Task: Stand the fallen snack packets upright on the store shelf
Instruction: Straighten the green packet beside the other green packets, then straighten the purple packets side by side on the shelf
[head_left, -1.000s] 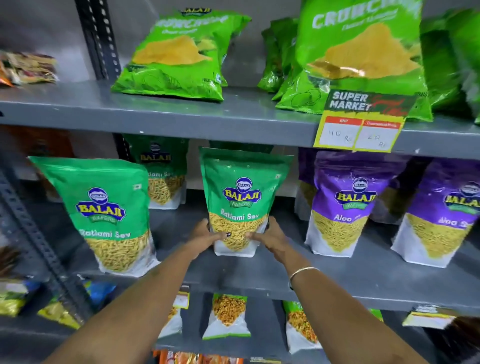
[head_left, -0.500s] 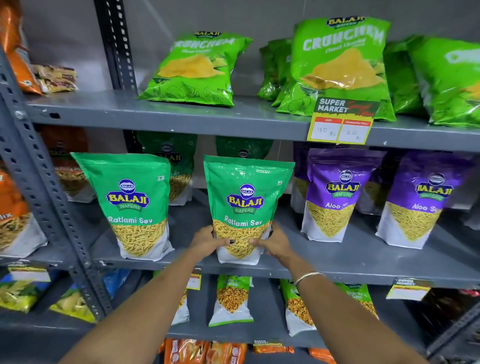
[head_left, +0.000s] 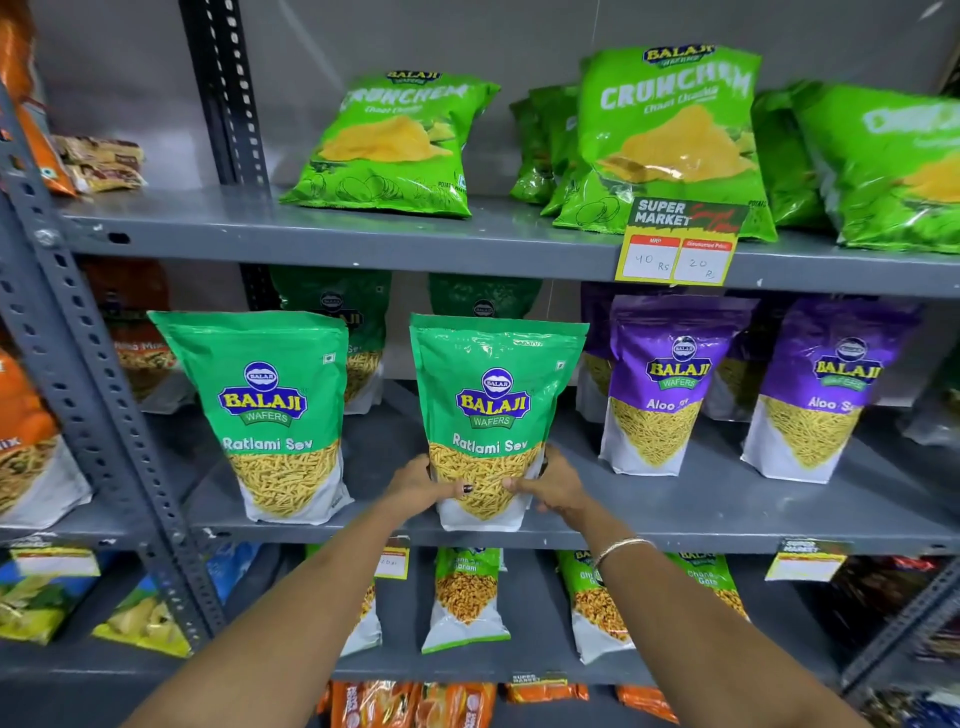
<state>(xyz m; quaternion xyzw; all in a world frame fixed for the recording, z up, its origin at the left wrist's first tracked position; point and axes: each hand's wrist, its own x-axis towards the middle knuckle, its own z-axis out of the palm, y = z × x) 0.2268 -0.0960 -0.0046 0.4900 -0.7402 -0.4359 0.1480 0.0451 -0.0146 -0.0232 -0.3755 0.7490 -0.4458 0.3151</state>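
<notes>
A green Ratlami Sev packet (head_left: 493, 405) stands upright at the front of the middle shelf (head_left: 675, 519). My left hand (head_left: 421, 486) grips its lower left side and my right hand (head_left: 556, 486) grips its lower right side, thumbs across the front. A second green Ratlami Sev packet (head_left: 270, 410) stands upright to the left, untouched. Two purple Aloo Sev packets (head_left: 665, 384) (head_left: 826, 389) stand to the right. Light green Crunchem bags (head_left: 395, 145) (head_left: 675, 140) lean back on the top shelf (head_left: 363, 234).
More green and purple packets stand behind the front row. A yellow price tag (head_left: 680, 244) hangs on the top shelf edge. A perforated grey upright (head_left: 88, 384) divides off the left bay with orange packets (head_left: 26, 447). The lower shelf holds smaller packets (head_left: 465, 597).
The view has pulled back and tilted up, showing more of the top shelf and left bay. Both hands stay on the same packet, which now stands a little straighter.
</notes>
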